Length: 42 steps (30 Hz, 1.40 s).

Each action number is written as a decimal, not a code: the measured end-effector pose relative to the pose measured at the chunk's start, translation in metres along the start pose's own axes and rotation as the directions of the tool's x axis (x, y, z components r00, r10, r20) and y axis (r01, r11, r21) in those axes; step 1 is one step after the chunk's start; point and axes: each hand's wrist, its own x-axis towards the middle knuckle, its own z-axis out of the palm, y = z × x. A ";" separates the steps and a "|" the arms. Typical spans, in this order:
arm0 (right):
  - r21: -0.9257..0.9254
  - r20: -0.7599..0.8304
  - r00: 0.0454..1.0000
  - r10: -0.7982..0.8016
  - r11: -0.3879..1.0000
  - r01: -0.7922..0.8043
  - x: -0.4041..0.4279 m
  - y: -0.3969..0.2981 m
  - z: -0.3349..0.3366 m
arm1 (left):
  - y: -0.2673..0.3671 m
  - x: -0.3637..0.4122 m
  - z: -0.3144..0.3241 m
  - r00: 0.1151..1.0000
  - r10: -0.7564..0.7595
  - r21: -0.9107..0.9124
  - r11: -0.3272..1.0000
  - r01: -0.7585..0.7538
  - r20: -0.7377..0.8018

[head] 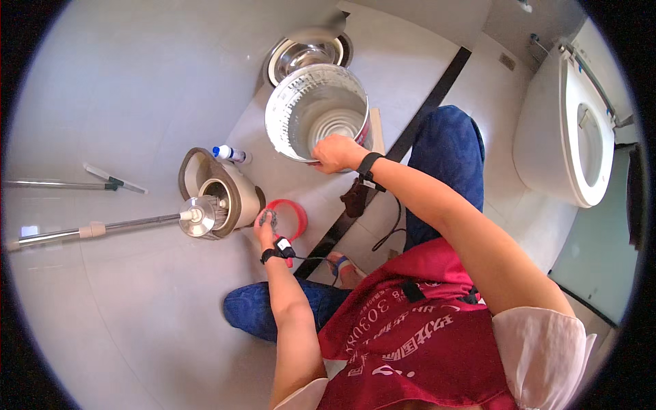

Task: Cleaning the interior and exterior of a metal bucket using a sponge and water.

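My right hand [335, 152] grips the near rim of a large plastic bucket [362, 134], which tilts so that its ridged inside shows. Pale residue coats the bucket's upper wall. In my left hand [265, 229] is a grey scouring pad [268, 219], held over the near side of a red plastic dipper [303, 217]. Left of that hand, a mop bucket [248, 202] holds the head of a spin mop [197, 216]. Beside it lies a white bottle [233, 154] with a blue cap.
A round metal spin basket [307, 55] sits behind the bucket. A dark floor strip [435, 97] crosses the floor diagonally. The toilet [551, 133] stands at the right. A squeegee [115, 182] is at the far left. My knees are on either side, with a brown cloth [354, 199] between them.
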 end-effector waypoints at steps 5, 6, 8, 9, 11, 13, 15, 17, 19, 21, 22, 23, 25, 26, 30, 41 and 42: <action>-0.044 -0.036 0.999 -0.032 0.999 0.031 0.004 -0.006 0.006 | 0.056 -0.001 0.034 0.957 0.281 0.236 0.937 -0.257 -0.076; -0.003 -0.013 1.000 -0.001 1.000 0.001 0.002 -0.006 0.002 | 0.068 -0.005 0.052 0.941 0.334 0.206 0.926 -0.317 -0.051; -0.011 -0.010 1.000 0.007 1.000 -0.007 -0.002 0.003 0.000 | 0.117 -0.021 0.100 0.886 0.462 0.250 0.853 -0.458 0.044; -0.029 -0.020 1.000 0.001 1.000 -0.002 -0.001 0.007 0.000 | 0.136 -0.025 0.116 0.841 0.530 0.317 0.783 -0.535 0.111; -0.017 -0.011 1.000 0.004 1.000 -0.004 0.000 0.006 0.003 | 0.164 -0.029 0.137 0.785 0.587 0.266 0.739 -0.619 0.197; -0.019 -0.011 0.999 0.032 0.999 -0.032 0.000 0.001 0.000 | 0.184 -0.034 0.153 0.769 0.593 0.305 0.706 -0.640 0.240; -0.005 -0.008 0.999 0.032 0.999 -0.032 0.000 -0.002 -0.003 | 0.198 -0.036 0.166 0.748 0.596 0.339 0.667 -0.663 0.292; 0.011 -0.009 0.999 0.032 0.999 -0.032 -0.001 -0.004 -0.004 | 0.208 -0.035 0.177 0.629 0.645 0.442 0.456 -0.772 0.434; 0.001 -0.029 1.000 0.012 1.000 -0.012 -0.001 0.000 0.000 | 0.204 -0.032 0.188 0.580 0.659 0.468 0.368 -0.804 0.478; -0.003 -0.030 0.999 0.014 1.000 -0.014 -0.001 0.002 0.002 | 0.201 -0.033 0.194 0.529 0.666 0.485 0.276 -0.829 0.526; -0.012 -0.028 1.000 0.014 1.000 -0.014 -0.001 0.003 0.003 | 0.200 -0.035 0.197 0.551 0.663 0.500 0.294 -0.814 0.507; -0.006 -0.030 0.999 0.018 1.000 -0.018 -0.001 0.004 0.003 | 0.199 -0.036 0.200 0.573 0.659 0.515 0.313 -0.798 0.488; 0.045 -0.041 0.999 0.027 0.999 -0.025 -0.002 0.001 0.002 | 0.198 -0.038 0.200 0.578 0.638 0.531 0.297 -0.794 0.509; 0.052 -0.040 0.999 0.028 0.998 -0.026 -0.003 0.000 0.001 | 0.196 -0.039 0.200 0.581 0.620 0.542 0.282 -0.792 0.526; 0.058 0.010 0.999 0.038 0.998 -0.039 -0.005 0.000 -0.011 | 0.189 -0.046 0.200 0.555 0.644 0.532 0.260 -0.806 0.526; 0.061 0.035 0.999 0.037 0.997 -0.039 -0.007 -0.001 -0.015 | 0.193 -0.031 0.201 0.504 0.654 0.539 0.170 -0.825 0.564; 0.067 0.033 0.998 0.044 0.997 -0.046 -0.006 0.000 -0.017 | 0.194 -0.031 0.201 0.557 0.635 0.557 0.229 -0.798 0.536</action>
